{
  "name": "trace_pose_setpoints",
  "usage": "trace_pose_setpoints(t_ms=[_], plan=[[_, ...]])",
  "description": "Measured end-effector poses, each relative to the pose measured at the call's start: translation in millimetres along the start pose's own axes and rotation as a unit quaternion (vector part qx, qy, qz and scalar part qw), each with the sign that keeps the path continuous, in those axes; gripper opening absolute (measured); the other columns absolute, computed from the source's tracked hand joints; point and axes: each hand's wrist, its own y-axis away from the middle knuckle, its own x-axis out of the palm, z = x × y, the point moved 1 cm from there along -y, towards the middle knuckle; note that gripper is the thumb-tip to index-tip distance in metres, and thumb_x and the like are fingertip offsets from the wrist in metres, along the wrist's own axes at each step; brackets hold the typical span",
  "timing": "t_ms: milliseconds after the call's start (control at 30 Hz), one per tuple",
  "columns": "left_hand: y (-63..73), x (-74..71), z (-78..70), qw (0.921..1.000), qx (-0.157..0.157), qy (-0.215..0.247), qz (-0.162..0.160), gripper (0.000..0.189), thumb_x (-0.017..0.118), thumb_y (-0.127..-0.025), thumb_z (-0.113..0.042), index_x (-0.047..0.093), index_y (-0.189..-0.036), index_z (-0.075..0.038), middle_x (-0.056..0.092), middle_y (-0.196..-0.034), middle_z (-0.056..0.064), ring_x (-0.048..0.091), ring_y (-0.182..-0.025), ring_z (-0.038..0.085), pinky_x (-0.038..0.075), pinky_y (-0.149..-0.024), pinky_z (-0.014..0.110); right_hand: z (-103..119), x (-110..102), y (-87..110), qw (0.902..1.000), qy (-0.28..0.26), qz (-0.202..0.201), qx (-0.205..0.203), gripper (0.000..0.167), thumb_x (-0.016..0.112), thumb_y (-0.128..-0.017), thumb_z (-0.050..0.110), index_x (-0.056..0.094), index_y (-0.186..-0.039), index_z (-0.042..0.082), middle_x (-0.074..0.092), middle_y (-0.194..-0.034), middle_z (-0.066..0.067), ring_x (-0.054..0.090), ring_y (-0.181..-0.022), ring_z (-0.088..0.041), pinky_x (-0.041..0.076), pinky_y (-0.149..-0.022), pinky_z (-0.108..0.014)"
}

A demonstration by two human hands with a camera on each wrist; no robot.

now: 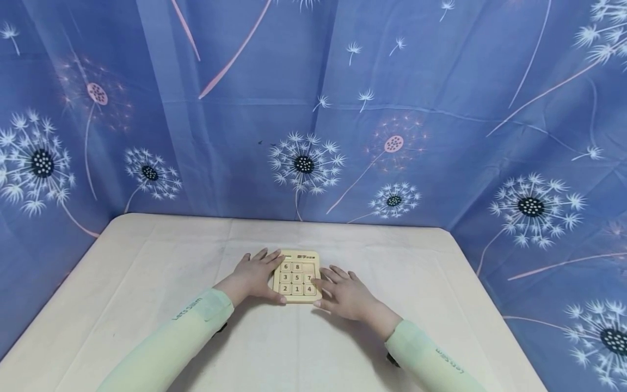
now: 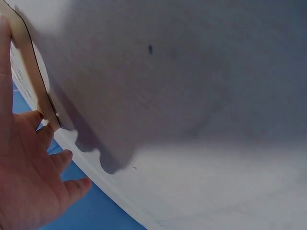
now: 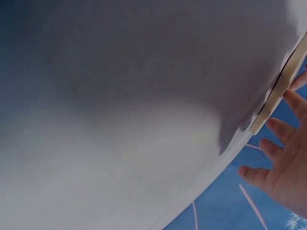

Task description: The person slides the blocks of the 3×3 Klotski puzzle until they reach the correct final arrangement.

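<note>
A pale yellow number sliding puzzle [image 1: 301, 300] lies flat on the table, between both hands. Its rows read 6, 8 and a gap; 3, 5, 7; 2, 1, 4. My left hand [image 1: 254, 276] holds the puzzle's left side, thumb by the lower left corner and index finger at the upper left. On the right, my right hand [image 1: 349, 296] has its index fingertip at the 7 tile [image 1: 309, 277] and its thumb by the lower right corner. Its other fingers spread beside the frame. Both wrist views show only the puzzle's side edge [image 2: 36, 72]; its tiles are hidden there.
A cream-coloured table [image 1: 196, 337] with rounded far corners bears the puzzle. Blue curtains [image 1: 235, 163] with dandelion prints stand behind it and along both sides. Pale green sleeves [image 1: 171, 337] cover the forearms.
</note>
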Motion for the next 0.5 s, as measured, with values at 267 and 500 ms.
trace_pose_setpoints(t_ms=[267,500], plan=[[-2.3,2.6,1.9,1.0,-0.002,-0.004,0.0,0.116,0.079,-0.072,-0.073,0.032,-0.162,-0.018,0.024,-0.173,0.001,0.022,-0.16,0.036,0.023,-0.127,0.066,3.7,0.3,2.3,0.9999,-0.007,-0.016,0.001,0.06,0.056,-0.1,0.054,0.056,-0.148,0.019,0.046,-0.16,-0.017,0.039,-0.15,-0.045,0.038,-0.112,-0.076],[-2.7,1.9,1.6,1.0,-0.004,-0.001,0.002,0.116,0.079,-0.072,-0.072,0.032,-0.162,-0.017,0.024,-0.173,0.002,0.021,-0.16,0.036,0.022,-0.127,0.066,4.8,-1.6,1.4,0.9998,-0.014,-0.01,0.008,0.058,0.054,-0.101,0.053,0.056,-0.148,0.018,0.045,-0.161,-0.017,0.038,-0.15,-0.046,0.037,-0.113,-0.075]])
